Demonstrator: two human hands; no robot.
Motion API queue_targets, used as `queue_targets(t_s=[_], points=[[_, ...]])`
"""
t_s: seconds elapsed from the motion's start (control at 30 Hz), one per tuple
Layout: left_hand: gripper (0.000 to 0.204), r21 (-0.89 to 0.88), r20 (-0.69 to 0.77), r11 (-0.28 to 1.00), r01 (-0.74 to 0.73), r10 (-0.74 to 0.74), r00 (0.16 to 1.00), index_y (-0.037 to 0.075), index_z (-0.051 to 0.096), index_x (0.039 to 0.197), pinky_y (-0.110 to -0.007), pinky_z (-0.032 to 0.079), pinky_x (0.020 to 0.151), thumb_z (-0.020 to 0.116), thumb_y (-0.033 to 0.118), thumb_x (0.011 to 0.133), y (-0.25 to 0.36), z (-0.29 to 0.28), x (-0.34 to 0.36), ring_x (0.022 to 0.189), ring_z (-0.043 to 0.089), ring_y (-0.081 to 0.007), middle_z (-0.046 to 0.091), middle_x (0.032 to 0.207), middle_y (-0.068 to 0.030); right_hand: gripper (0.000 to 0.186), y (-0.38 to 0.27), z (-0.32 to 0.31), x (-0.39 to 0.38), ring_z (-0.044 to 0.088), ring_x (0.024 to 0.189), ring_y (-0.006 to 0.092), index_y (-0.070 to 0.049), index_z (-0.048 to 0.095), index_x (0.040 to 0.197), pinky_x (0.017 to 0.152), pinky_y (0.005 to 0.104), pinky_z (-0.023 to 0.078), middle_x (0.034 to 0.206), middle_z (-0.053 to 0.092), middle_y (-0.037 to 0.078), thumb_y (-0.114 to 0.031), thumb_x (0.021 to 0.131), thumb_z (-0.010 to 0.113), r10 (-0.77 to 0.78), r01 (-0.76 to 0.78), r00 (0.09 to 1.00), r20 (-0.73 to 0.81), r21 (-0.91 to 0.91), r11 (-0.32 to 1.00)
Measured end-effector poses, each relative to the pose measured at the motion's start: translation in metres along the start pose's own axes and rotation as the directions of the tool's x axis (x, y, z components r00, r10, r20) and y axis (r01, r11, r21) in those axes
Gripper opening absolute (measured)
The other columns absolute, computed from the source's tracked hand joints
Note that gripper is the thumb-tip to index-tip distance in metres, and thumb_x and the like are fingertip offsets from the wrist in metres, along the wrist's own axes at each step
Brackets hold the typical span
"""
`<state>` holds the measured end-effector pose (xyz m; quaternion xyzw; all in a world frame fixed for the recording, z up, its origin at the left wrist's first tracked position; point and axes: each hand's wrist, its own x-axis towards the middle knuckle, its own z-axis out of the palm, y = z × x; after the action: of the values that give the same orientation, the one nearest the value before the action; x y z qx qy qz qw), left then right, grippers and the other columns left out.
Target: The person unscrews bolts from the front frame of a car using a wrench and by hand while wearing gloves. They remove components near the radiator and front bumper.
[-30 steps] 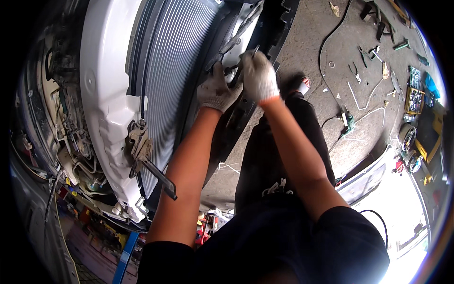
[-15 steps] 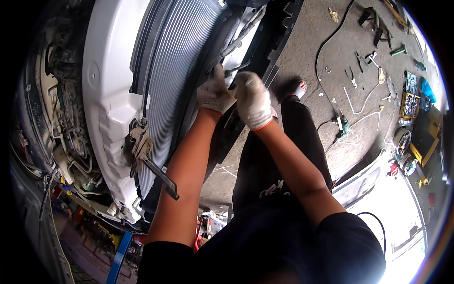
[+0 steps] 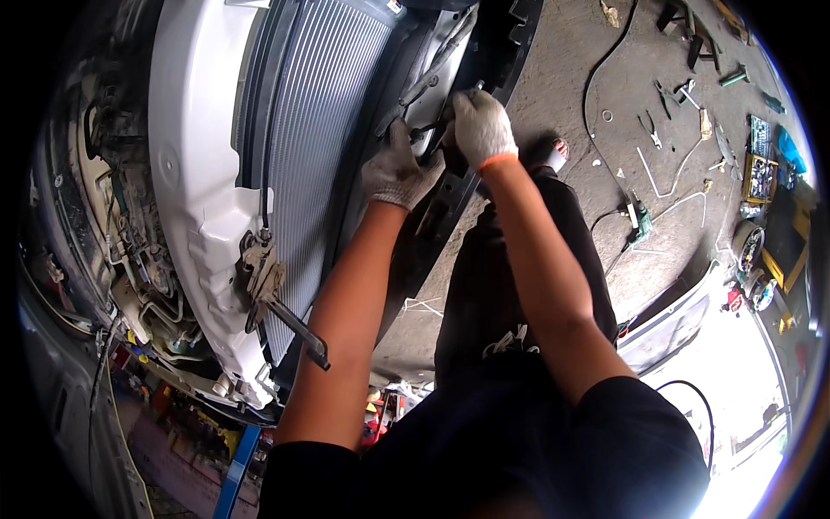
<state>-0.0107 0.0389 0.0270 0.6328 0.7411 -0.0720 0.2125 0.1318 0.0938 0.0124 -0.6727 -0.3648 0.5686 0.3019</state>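
Observation:
At the front end of a car, both my hands wear white knitted work gloves. My left hand [image 3: 399, 171] rests between the finned radiator [image 3: 324, 95] and a black plastic trim [image 3: 448, 197], forefinger and thumb spread apart. A dark hose or cable [image 3: 422, 131] passes close to its fingers. Just right of it, my right hand [image 3: 484, 128], with an orange cuff, is closed over the trim's inner side. A small metal tip [image 3: 480, 85] shows above its fist; the rest of that thing is hidden. Above the hands runs a grey pipe [image 3: 424, 85] along a pale bar.
A white body panel [image 3: 186, 130] with a latch [image 3: 261, 268] and a protruding black lever [image 3: 303, 333] stands left of my left forearm. On the concrete floor to the right lie pliers [image 3: 650, 130], a green power tool [image 3: 640, 223], a black cable [image 3: 590, 95] and a toolbox [image 3: 759, 177].
My right hand has moved right and slightly up, away from my left hand, and the metal tip now shows above it. The left hand has stayed nearly in place. The view has shifted slightly.

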Motion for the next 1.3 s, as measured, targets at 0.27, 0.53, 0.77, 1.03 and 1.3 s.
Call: queue_targets(t_s=[0.27,0.53,0.77,1.03,1.3], points=[[0.081,-0.103,-0.039,0.994,-0.044,0.04,0.998,0.01,0.042,0.133,-0.049,0.059,0.087,0.078,0.058,0.078,-0.019,0.009,0.001,0.102,0.074,-0.0382,0.073,0.116,-0.0205,0.028,0.016,0.011,-0.022,0.073,0.078,0.0337,0.0,0.068,0.102,0.075,0.0415,0.057,0.083,0.073,0.019,-0.025,0.104,0.056,0.029,-0.015,0.99,-0.134,0.108,0.994],[0.082,-0.069,0.087,0.998,-0.008,0.014,0.996,0.01,0.04,0.134,-0.052,0.059,0.087,0.076,0.062,0.081,-0.014,0.0,0.002,0.102,0.074,-0.0405,0.071,0.12,-0.0242,0.029,0.002,-0.001,0.001,0.072,0.09,0.045,-0.001,0.069,0.098,0.081,0.0489,0.057,0.089,0.073,0.026,-0.024,0.104,0.054,-0.109,0.074,0.984,-0.139,-0.238,0.969],[0.086,-0.048,-0.201,0.983,-0.179,0.166,0.965,0.009,0.038,0.142,-0.049,0.06,0.077,0.073,0.061,0.083,-0.036,0.032,0.004,0.091,0.076,-0.0394,0.073,0.11,-0.0241,0.016,0.011,0.012,-0.046,0.067,0.056,0.0197,-0.001,0.065,0.104,0.054,0.0335,0.053,0.076,0.067,0.015,-0.015,0.105,0.058,-0.353,0.348,0.932,-0.084,-0.073,0.935],[0.065,-0.092,-0.233,0.979,-0.182,0.156,0.96,0.004,0.053,0.134,-0.043,0.058,0.065,0.057,0.057,0.096,-0.025,0.03,0.003,0.077,0.076,-0.0322,0.076,0.092,-0.0152,0.021,0.007,0.023,-0.098,0.069,0.085,0.0452,-0.006,0.064,0.112,0.072,0.0494,0.058,0.103,0.069,0.02,-0.003,0.091,0.068,-0.572,0.571,0.819,0.056,-0.187,0.799],[0.091,0.027,-0.013,0.999,0.044,-0.044,0.999,0.008,0.041,0.139,-0.05,0.059,0.084,0.077,0.065,0.078,-0.008,0.003,0.0,0.097,0.074,-0.0412,0.073,0.112,-0.0214,0.037,-0.036,-0.009,0.0,0.071,0.088,0.0459,0.005,0.066,0.103,0.079,0.0488,0.059,0.09,0.072,0.026,-0.029,0.105,0.052,0.14,-0.131,0.977,0.161,-0.067,0.989]])
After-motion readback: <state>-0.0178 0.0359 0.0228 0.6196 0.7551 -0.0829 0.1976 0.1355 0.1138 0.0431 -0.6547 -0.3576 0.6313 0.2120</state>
